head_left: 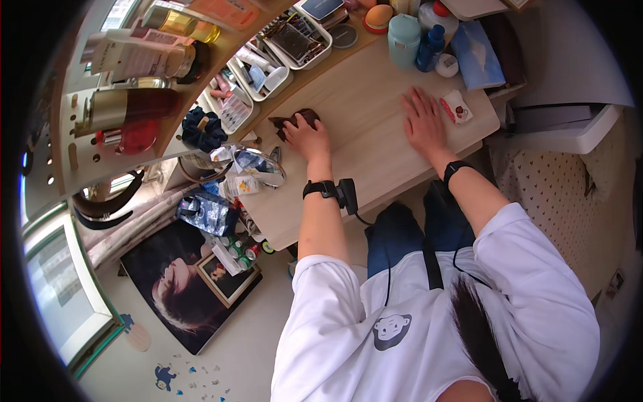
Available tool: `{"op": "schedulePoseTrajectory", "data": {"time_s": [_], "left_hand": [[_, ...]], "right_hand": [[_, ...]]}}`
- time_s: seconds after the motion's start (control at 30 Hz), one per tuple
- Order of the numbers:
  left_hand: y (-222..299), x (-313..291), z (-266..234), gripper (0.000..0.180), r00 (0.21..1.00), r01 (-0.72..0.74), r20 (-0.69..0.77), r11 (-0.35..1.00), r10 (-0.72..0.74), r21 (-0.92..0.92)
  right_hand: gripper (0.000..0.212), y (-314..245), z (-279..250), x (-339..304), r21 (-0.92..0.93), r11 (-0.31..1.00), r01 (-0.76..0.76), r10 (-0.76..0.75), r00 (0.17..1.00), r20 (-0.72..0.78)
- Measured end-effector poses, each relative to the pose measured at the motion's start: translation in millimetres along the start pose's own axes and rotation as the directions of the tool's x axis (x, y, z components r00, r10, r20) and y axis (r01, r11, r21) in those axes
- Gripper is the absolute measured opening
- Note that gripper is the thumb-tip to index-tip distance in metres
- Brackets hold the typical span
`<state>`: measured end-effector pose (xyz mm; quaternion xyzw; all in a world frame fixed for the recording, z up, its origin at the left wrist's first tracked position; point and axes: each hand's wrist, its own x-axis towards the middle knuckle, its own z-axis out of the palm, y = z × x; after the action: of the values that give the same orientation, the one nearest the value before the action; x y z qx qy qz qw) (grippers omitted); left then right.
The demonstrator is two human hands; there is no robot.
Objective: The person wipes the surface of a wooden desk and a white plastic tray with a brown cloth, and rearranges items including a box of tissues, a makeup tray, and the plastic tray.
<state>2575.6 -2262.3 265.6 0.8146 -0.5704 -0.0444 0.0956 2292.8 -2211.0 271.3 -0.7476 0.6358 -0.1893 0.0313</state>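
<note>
My left hand point(309, 139) is on the desk with its fingers curled over a dark brown, glossy thing point(282, 123), perhaps a hair clip or folded pouch. The fingers cover part of it, so its exact kind does not show. To the right, my right hand point(424, 127) lies flat on the wooden desk point(362, 127), fingers stretched out and holding nothing. Just beside its fingers is a small white packet point(456, 107) with a red picture, apart from the hand. Both wrists wear black bands, the left one with a small black box on it.
Along the back stand white trays point(310, 53) of small items, a light blue tumbler point(404, 41) and a dark blue bottle point(431, 48). A round mirror point(259, 165) sits near the left edge. Bottles fill the shelf point(221, 60) at upper left. An open white drawer point(576, 127) juts out right.
</note>
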Motion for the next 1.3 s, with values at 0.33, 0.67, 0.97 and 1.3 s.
{"op": "schedulePoseTrajectory", "data": {"time_s": [0.33, 0.67, 0.97, 1.3], "left_hand": [[96, 60, 13, 0.053, 0.933, -0.357, -0.057, 0.933, 0.354, -0.044], [99, -35, -17, 0.055, 0.795, -0.585, 0.033, 0.779, 0.606, -0.226], [-49, -107, -60, 0.064, 0.893, -0.382, 0.203, 0.915, 0.401, -0.126], [-40, -102, -77, 0.074, 0.866, -0.258, 0.429, 0.965, 0.256, -0.056]], "right_hand": [[0.054, 0, -6, 6, 0.018, 0.999, -0.03, 0.03, 0.999, 0.019], [0.058, -1, -19, 8, 0.067, 0.997, -0.025, 0.024, 1.0, 0.02], [0.046, -3, -18, 25, 0.016, 0.998, -0.064, 0.064, 0.998, -0.002], [0.03, -116, -42, 189, 0.708, -0.265, -0.655, 0.319, 0.634, 0.705]]}}
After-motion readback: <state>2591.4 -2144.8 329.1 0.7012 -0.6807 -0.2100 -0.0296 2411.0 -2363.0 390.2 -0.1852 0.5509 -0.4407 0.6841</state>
